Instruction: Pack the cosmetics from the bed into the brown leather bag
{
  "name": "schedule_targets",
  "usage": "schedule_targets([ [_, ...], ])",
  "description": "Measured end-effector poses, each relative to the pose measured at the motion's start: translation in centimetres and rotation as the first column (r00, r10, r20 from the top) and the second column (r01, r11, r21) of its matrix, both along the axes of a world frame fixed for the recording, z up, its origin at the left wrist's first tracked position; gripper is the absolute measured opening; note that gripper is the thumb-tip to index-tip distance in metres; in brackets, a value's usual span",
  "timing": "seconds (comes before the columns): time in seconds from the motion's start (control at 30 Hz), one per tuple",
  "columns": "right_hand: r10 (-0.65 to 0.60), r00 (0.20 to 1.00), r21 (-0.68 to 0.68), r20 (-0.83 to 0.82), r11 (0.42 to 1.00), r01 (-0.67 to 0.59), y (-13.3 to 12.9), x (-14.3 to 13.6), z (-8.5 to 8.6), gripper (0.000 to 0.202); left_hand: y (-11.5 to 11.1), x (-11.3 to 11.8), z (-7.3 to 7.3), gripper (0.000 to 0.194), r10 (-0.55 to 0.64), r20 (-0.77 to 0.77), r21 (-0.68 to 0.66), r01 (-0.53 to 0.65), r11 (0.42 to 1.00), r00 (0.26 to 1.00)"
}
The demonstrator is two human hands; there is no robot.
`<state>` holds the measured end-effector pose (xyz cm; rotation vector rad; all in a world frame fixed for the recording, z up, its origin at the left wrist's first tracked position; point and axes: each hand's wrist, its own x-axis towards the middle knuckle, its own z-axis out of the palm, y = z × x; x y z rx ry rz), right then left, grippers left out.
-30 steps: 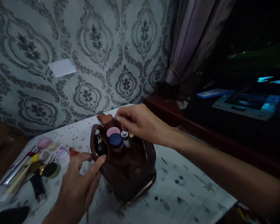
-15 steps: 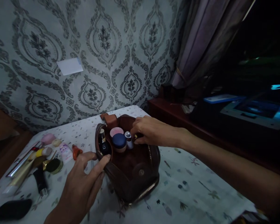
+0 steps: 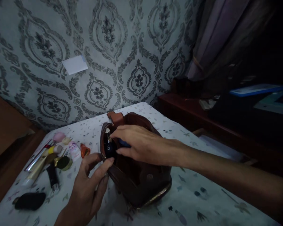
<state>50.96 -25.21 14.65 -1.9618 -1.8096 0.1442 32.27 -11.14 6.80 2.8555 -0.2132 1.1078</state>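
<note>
A dark brown bag point(image 3: 141, 188) lies unzipped on the patterned white cloth. My left hand point(image 3: 91, 182) pinches the bag's left rim between thumb and fingers. Over the bag's opening, my right hand point(image 3: 143, 144) reaches left, fingers apart, its fingertips beside a small bottle with a silver cap point(image 3: 108, 133) and a black item point(image 3: 110, 149) in the left side of the bag. Part of a blue lid point(image 3: 124, 143) shows under the right hand. Whether the right fingertips touch the bottle is hard to tell.
Left of the bag lie several cosmetics, among them a pink sponge point(image 3: 58, 137), an orange clip point(image 3: 85, 150), a black tube point(image 3: 52, 178) and a black oval item point(image 3: 30, 201). A dark red cabinet point(image 3: 179, 108) stands at the right, by the curtain.
My right hand has moved left from the bag's right side to the items at its left, now covering the pink and most of the blue lid. The view has shifted slightly; my left hand stays at the rim.
</note>
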Motion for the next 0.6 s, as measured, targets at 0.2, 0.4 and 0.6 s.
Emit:
schedule_targets([
  [0.2,0.062,0.968,-0.045,-0.242,0.996,-0.075,0.4,-0.2,-1.0,0.016,0.0,-0.1,-0.1,0.042,-0.026,0.012,-0.032,0.027,0.999,1.000],
  [0.4,0.040,0.968,-0.059,-0.249,0.997,-0.057,0.5,0.1,-1.6,0.039,0.0,0.2,-0.5,0.042,-0.039,0.023,-0.086,0.040,0.996,0.999],
  [0.6,0.110,0.955,-0.078,-0.275,0.988,-0.136,0.9,0.4,-2.4,0.030,-0.1,0.1,-0.5,0.043,-0.037,0.019,-0.086,0.038,0.996,0.999],
])
